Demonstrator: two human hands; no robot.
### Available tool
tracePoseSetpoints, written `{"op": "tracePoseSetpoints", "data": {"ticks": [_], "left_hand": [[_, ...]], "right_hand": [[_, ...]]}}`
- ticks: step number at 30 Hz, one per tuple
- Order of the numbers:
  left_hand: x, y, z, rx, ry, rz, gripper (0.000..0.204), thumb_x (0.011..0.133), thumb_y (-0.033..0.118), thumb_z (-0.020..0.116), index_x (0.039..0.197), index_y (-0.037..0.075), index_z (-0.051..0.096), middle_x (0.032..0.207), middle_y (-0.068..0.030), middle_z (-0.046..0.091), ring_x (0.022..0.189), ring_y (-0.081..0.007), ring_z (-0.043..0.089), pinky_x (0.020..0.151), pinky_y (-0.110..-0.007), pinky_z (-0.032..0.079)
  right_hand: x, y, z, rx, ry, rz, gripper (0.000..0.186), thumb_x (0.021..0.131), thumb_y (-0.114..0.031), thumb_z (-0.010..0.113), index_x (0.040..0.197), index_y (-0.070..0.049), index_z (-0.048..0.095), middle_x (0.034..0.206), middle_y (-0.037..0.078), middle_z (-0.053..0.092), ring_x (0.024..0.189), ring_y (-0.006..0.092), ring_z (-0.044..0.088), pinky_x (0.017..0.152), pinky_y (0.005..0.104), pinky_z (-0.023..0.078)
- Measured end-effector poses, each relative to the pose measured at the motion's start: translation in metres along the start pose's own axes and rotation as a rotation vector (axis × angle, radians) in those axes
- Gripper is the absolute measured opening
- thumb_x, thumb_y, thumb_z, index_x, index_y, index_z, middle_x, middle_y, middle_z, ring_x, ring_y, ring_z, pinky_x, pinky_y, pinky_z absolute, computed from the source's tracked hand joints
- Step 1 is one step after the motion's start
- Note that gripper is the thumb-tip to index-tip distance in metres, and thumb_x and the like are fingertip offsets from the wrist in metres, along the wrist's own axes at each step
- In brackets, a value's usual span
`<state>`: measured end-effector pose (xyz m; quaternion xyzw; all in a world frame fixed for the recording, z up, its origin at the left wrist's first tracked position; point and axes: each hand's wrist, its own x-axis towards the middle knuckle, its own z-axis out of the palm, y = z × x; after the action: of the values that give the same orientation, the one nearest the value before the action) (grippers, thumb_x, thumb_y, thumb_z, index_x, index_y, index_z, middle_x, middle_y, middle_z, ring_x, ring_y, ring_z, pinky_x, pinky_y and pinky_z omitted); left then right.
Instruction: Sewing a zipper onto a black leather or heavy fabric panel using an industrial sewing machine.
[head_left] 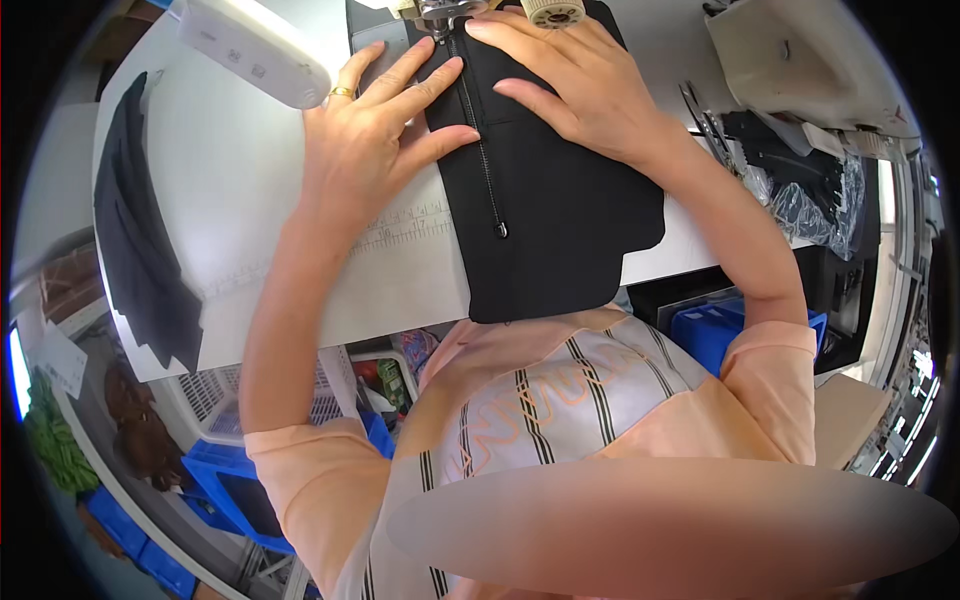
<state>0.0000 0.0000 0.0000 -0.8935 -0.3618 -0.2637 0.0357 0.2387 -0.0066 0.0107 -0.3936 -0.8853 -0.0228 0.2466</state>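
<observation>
A black fabric piece [560,200] with a zipper [484,150] running down it lies on the table under the sewing machine's presser foot [440,28]. The zipper's pull [502,230] is at the near end. My left hand [370,135] rests at the fabric's left edge, fingers spread, with the thumb and a fingertip close to the zipper teeth. On the other side, my right hand [590,85] lies flat on the fabric with its fingers apart, fingertips near the presser foot. Neither hand grips anything. The needle itself is too small to make out.
A white machine housing [255,50] juts in at upper left. Dark cloth [145,230] hangs over the table's left edge. Scissors [705,120] and clear plastic wrapping [815,210] lie at right. Below stand a white basket [205,400] and blue crates [225,480].
</observation>
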Motion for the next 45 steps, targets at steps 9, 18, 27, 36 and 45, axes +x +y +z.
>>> {"op": "tracePoseSetpoints", "data": {"ticks": [9,18,27,36,45], "left_hand": [[-0.001,0.0,0.0,-0.003,0.003,-0.017,0.051,0.072,0.051,0.076,0.113,0.021,0.072,0.122,-0.0009,0.067,0.116,-0.0323,0.058,0.073,-0.038,0.051],[-0.003,-0.003,0.002,-0.016,0.007,-0.045,0.051,0.074,0.053,0.074,0.114,0.021,0.072,0.123,-0.0022,0.067,0.12,-0.0323,0.055,0.084,-0.041,0.039],[-0.038,0.034,-0.03,-0.04,-0.069,0.061,0.057,0.076,0.046,0.073,0.122,0.013,0.065,0.133,-0.0013,0.058,0.123,-0.0281,0.052,0.106,-0.054,0.028],[-0.079,0.082,-0.05,-0.285,-0.258,0.086,0.061,0.071,0.021,0.075,0.128,0.008,0.058,0.129,-0.0059,0.056,0.115,-0.0243,0.056,0.104,-0.049,0.038],[-0.031,0.072,-0.052,-0.786,-0.363,-0.452,0.022,0.086,0.02,0.07,0.089,-0.001,0.068,0.078,-0.0081,0.057,0.068,-0.0247,0.054,0.064,-0.034,0.044]], "right_hand": [[0.003,-0.007,0.002,-0.149,0.03,-0.01,0.038,0.086,-0.017,0.062,0.122,-0.004,0.06,0.115,0.014,0.063,0.111,0.0325,0.058,0.099,0.038,0.045],[0.009,-0.005,-0.002,-0.14,0.021,-0.039,0.038,0.086,-0.014,0.061,0.122,-0.003,0.06,0.115,0.014,0.064,0.107,0.0288,0.06,0.096,0.0352,0.047],[-0.041,-0.015,-0.026,0.153,-0.111,-0.096,0.056,0.075,-0.038,0.077,0.12,-0.009,0.061,0.133,0.014,0.056,0.121,0.0333,0.054,0.1,0.0471,0.045],[-0.1,-0.072,-0.032,0.185,0.001,-0.238,0.036,0.075,-0.023,0.078,0.103,-0.003,0.067,0.116,0.012,0.065,0.104,0.028,0.063,0.081,0.0373,0.055],[-0.11,-0.115,-0.07,0.467,0.057,-0.359,0.039,0.079,-0.034,0.074,0.092,0.001,0.065,0.096,0.015,0.069,0.08,0.0266,0.068,0.067,0.0333,0.055]]}}
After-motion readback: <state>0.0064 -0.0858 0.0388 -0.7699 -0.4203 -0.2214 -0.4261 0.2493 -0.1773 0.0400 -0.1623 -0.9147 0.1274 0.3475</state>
